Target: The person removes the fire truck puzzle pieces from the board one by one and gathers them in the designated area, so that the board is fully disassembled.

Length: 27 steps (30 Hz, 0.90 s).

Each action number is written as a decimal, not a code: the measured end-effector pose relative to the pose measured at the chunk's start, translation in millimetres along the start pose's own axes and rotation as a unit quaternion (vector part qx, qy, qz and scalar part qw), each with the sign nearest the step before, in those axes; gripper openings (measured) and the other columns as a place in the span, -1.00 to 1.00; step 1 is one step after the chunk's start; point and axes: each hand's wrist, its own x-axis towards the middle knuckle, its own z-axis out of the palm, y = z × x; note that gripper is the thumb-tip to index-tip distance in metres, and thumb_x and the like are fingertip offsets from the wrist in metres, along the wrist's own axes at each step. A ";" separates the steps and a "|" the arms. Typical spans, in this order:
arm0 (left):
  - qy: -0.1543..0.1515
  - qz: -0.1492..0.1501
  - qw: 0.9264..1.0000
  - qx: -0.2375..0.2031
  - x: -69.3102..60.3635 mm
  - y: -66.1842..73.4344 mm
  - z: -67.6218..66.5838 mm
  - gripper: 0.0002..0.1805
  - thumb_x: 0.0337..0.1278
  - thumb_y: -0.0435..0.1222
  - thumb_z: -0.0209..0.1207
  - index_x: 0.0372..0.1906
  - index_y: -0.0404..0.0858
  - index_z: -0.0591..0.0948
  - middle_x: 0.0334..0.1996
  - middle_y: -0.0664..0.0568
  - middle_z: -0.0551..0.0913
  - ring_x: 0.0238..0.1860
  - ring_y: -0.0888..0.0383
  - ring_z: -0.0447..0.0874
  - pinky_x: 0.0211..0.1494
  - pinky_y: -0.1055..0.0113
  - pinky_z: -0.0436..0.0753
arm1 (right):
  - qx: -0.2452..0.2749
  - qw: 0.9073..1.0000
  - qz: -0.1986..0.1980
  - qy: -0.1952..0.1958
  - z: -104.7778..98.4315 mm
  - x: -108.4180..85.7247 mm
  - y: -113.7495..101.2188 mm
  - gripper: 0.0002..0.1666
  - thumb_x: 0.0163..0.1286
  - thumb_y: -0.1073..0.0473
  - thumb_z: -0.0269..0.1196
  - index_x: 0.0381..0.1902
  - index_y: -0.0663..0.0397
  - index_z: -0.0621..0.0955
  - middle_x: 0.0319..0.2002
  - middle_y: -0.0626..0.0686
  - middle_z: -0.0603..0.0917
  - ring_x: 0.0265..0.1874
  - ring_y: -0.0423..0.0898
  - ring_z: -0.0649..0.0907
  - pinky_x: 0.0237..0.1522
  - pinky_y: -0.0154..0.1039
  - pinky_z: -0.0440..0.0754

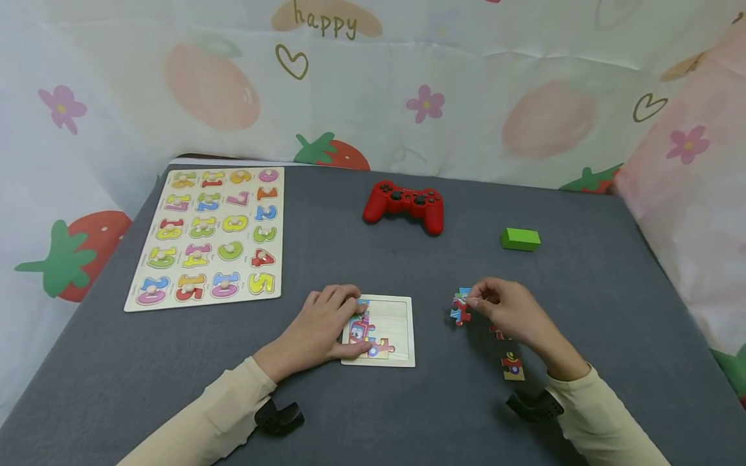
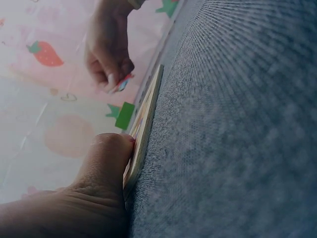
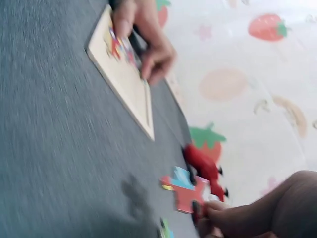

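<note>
Several printed jigsaw pieces, flat and knobbed, show in my feed of the bench [image 1: 326, 246] and its dark, finely woven cloth. I see a shallow, nearly square tray [image 1: 396, 317] of pale wood near the middle; joined pieces [image 1: 358, 329] fill its left side and run along the bottom, and the rest of its smooth floor is visible. Its right rim faces a stretch of grey cloth, and across that is the held piece [image 3: 185, 196] — red and light blue, raised above the cloth. Loose pieces [image 1: 513, 367] lie under and just beside the right forearm, one partly hidden. Farther back I have a red gamepad [image 1: 408, 199] and a green rectangular block [image 1: 520, 239]; a pale number board [image 1: 247, 243] with colourful numerals lies at the left.

The left hand [image 1: 326, 323] spans the tray's left edge, thumb stretched over the lower pieces and fingers laid at the upper corner — resting there, unclenched. To the tray's right, the right hand [image 1: 507, 310] angles inward, pinching the held piece between thumb and fingers.
</note>
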 end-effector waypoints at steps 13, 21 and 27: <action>0.029 0.022 0.999 0.015 -0.2 -1.1 0.9 -0.41 0.04 0.25 0.18 -0.01 -0.10 0.55 0.15 -0.01 0.43 0.17 0.06 0.33 0.00 0.09 0.36 | -0.040 0.997 -0.039 -0.059 -8.3 -1.4 20.6 -0.89 0.39 0.20 0.19 -0.31 0.12 0.60 -0.50 -0.01 0.60 -0.57 -0.16 0.49 -0.51 -0.25 0.45; 0.029 0.021 0.999 0.014 -0.4 -1.3 1.9 -0.42 0.04 0.24 0.18 -0.01 -0.10 0.56 0.15 0.00 0.43 0.17 0.06 0.33 -0.01 0.09 0.36 | -0.048 0.997 -0.036 -0.049 -3.9 0.7 26.3 -0.91 0.38 0.21 0.20 -0.33 0.09 0.62 -0.47 -0.03 0.61 -0.53 -0.14 0.49 -0.48 -0.26 0.45; 0.029 0.021 0.999 0.013 -0.2 -0.4 0.4 -0.42 0.03 0.23 0.19 -0.01 -0.10 0.56 0.14 -0.01 0.43 0.16 0.06 0.34 -0.01 0.09 0.37 | -0.057 0.997 -0.037 -0.036 -2.7 0.1 25.9 -0.92 0.36 0.23 0.22 -0.32 0.10 0.62 -0.47 -0.04 0.63 -0.53 -0.15 0.52 -0.47 -0.25 0.47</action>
